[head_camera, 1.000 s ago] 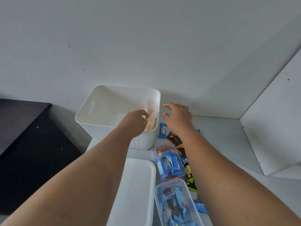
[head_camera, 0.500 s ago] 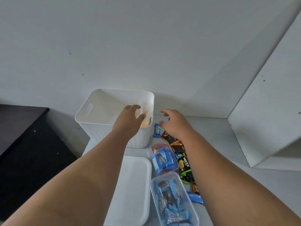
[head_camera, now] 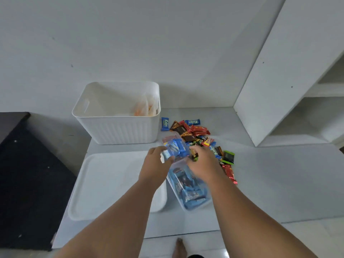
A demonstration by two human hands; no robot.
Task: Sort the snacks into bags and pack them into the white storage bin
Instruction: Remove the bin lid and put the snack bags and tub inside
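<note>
Both grips closed on the clear bag of blue snacks [head_camera: 174, 148], left hand [head_camera: 155, 167], right hand [head_camera: 202, 162]; loose wrappers [head_camera: 195, 130] just beyond; slack plastic risked spilling.

The white storage bin [head_camera: 119, 127], ribbed and open-topped, stands upright at centre-left against the wall, an orange-filled clear bag [head_camera: 144, 108] leaning in its right end. Loose wrapped snacks [head_camera: 195, 133] lie scattered right of it. Two clear bags [head_camera: 188, 190] of blue-wrapped snacks lie below.
</note>
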